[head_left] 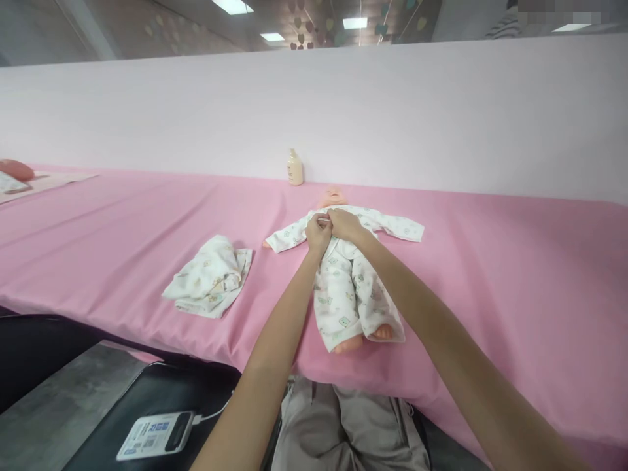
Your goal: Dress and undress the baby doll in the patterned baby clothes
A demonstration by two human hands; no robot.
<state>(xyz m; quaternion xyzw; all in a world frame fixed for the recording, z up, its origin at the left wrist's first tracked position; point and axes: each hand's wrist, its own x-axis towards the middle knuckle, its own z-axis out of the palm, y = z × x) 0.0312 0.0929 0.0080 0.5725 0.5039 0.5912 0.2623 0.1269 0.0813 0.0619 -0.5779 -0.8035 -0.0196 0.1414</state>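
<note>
A baby doll (pixel 333 195) lies on its back on the pink-covered table (pixel 471 281), head toward the wall. It wears a white printed baby outfit (pixel 337 301) with long sleeves and legs; its feet show at the near end. My left hand (pixel 318 234) and my right hand (pixel 344 224) meet at the doll's upper chest, fingers pinched on the outfit's front. What exactly lies between the fingertips is too small to make out. To the left of the doll rests a crumpled white printed cloth (pixel 210 278).
A cream pump bottle (pixel 295 167) stands against the white wall (pixel 314 111). At the far left are part of another doll (pixel 17 170) and some cloth. Below, a black chair (pixel 196 386) carries a white device (pixel 156 436) with a cable.
</note>
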